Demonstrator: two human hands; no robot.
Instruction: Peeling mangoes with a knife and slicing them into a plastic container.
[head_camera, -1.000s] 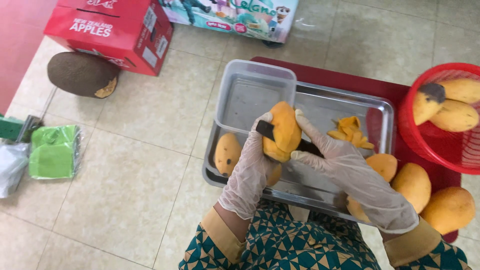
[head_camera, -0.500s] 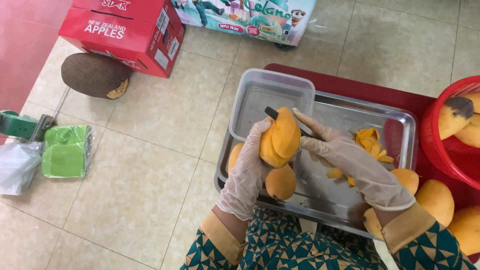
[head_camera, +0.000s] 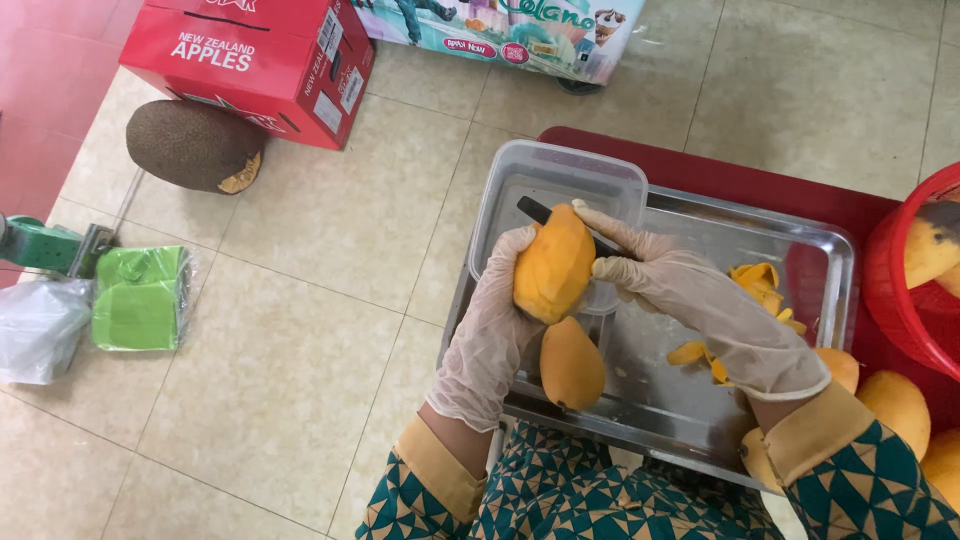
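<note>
Mango (head_camera: 553, 265), peeled over most of its visible face, is held above the steel tray (head_camera: 835, 262), just in front of the clear plastic container (head_camera: 560, 170). Its flesh is deep yellow-orange, smooth and moist-looking. Judged from this, it will be slippery, soft under pressure and easily bruised; it is best taken around the broad middle with the whole palm, not by the tapering end. The left hand (head_camera: 492, 335), gloved, has its grip wrapped around the fruit's left flank, fingers closed on it. The right hand (head_camera: 700, 310), also gloved, is closed on a dark-bladed knife (head_camera: 535, 211), whose tip shows past the mango's upper end. A second, unpeeled mango (head_camera: 571, 364) lies on the tray directly below. Peel strips (head_camera: 755, 280) lie at the tray's right side. More whole mangoes (head_camera: 897, 402) rest on the red counter (head_camera: 760, 185), beside a red basket (head_camera: 893, 290).
</note>
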